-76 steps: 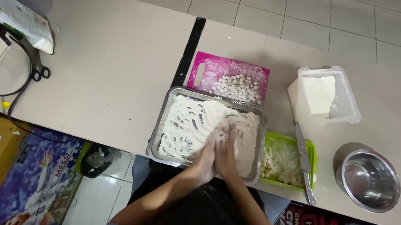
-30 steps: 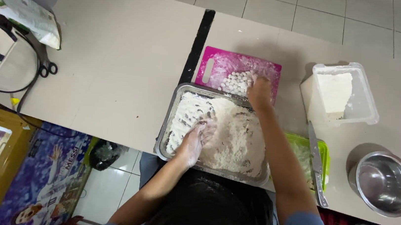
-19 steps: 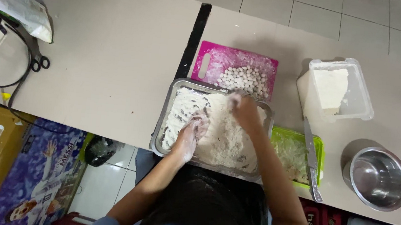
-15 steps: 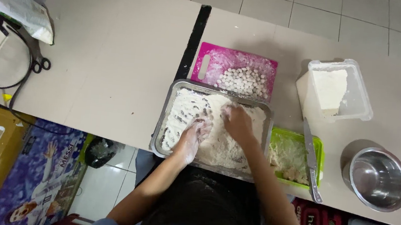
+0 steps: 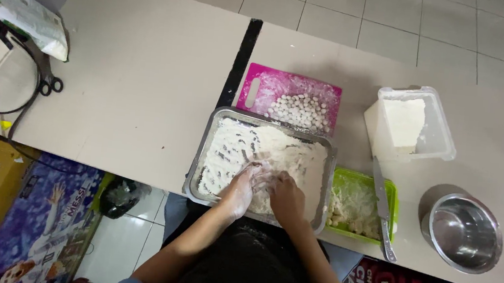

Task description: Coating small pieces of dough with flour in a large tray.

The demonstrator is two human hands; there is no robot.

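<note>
Both hands work inside the metal tray point(image 5: 200, 155), which sits at the near edge of the table point(image 5: 133, 85), in front of the person. The left hand point(image 5: 246, 184) and right hand point(image 5: 286, 198) lie side by side, touching, fingers loosely curled and pressed into the white flour point(image 5: 282, 151); whether they enclose anything beneath it cannot be told.

Hazards:
- The tray's near rim sits at the table edge. Downward pressure there could tip it or push flour onto the person's lap.
- A knife point(image 5: 382, 211) lies across the green tray point(image 5: 357, 205) at 3 o'clock from the hands. A sideways reach could catch it.

Surroundings: a pink cutting board point(image 5: 257, 92) with small white balls point(image 5: 302, 109) lies at 12 o'clock from the tray, a clear container point(image 5: 436, 139) at 2 o'clock, a steel bowl point(image 5: 464, 232) at 3 o'clock. The table is pale and smooth; the floor is tiled.
</note>
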